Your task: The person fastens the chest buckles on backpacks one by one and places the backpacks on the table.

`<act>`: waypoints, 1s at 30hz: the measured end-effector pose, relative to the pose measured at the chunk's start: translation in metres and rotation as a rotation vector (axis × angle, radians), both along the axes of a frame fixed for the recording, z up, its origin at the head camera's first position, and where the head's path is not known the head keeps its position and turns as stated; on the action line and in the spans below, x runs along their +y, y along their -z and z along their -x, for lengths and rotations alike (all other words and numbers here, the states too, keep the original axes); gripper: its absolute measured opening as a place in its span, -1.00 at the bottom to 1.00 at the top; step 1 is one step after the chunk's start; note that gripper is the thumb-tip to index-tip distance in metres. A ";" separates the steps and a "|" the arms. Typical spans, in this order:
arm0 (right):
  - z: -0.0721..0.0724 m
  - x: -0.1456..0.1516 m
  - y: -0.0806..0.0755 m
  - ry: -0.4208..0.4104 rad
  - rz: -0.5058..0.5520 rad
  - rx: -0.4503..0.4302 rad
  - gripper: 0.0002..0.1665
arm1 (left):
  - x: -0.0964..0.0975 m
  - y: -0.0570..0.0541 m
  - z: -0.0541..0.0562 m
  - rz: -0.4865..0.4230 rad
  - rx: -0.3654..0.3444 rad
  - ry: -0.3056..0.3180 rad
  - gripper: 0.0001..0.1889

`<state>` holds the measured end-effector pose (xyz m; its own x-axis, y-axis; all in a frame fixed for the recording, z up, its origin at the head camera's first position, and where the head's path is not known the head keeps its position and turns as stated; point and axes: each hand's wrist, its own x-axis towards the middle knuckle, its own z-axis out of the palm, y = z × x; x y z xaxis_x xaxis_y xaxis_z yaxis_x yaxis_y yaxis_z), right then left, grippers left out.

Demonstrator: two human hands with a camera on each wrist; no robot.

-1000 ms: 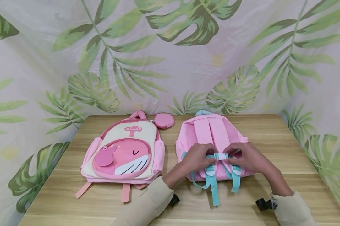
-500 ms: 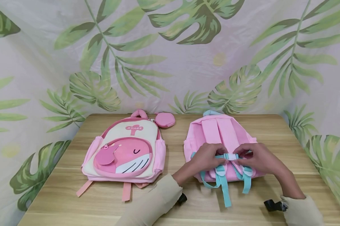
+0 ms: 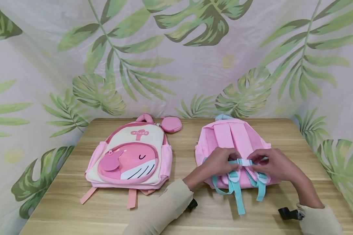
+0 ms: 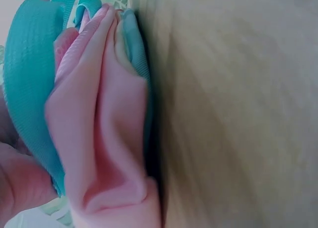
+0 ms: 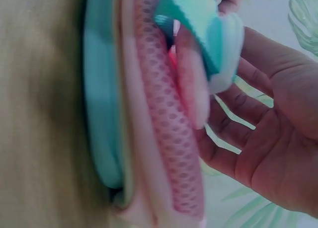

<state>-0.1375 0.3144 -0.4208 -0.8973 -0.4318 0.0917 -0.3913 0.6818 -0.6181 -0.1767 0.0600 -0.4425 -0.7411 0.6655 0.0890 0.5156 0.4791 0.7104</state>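
Note:
A pink backpack (image 3: 207,133) lies on the table with its shoulder straps facing up. Across those straps runs a teal strap with a white buckle (image 3: 244,162), its halves together. My left hand (image 3: 222,162) pinches the teal webbing at the buckle's left end. At the right end, my right hand (image 3: 274,164) pinches the buckle between thumb and fingers. In the left wrist view, a teal strap (image 4: 31,84) arcs past the bag's pink side. The right wrist view has my right palm beside the pink mesh (image 5: 171,133), with its fingertips partly hidden.
To the left lies a cream and pink whale backpack (image 3: 126,160), front up, with a small pink pouch (image 3: 171,124) at its top. Teal strap ends (image 3: 239,199) hang toward the front of the wooden table (image 3: 106,222). A leaf-print cloth (image 3: 194,71) stands behind.
The pink backpack has slid to the right along the table, and both hands have moved with it. Their hold at the buckle looks the same. The whale backpack stays in place.

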 end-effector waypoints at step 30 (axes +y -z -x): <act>-0.010 -0.132 -0.051 0.119 0.137 0.034 -0.21 | -0.208 -0.063 -0.017 -0.165 0.154 -0.333 -0.37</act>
<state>-0.1275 0.1820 -0.3698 -0.9368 -0.3036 0.1738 -0.3349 0.6349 -0.6962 -0.1594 -0.1478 -0.3790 -0.8833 0.3587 0.3019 0.4581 0.5238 0.7182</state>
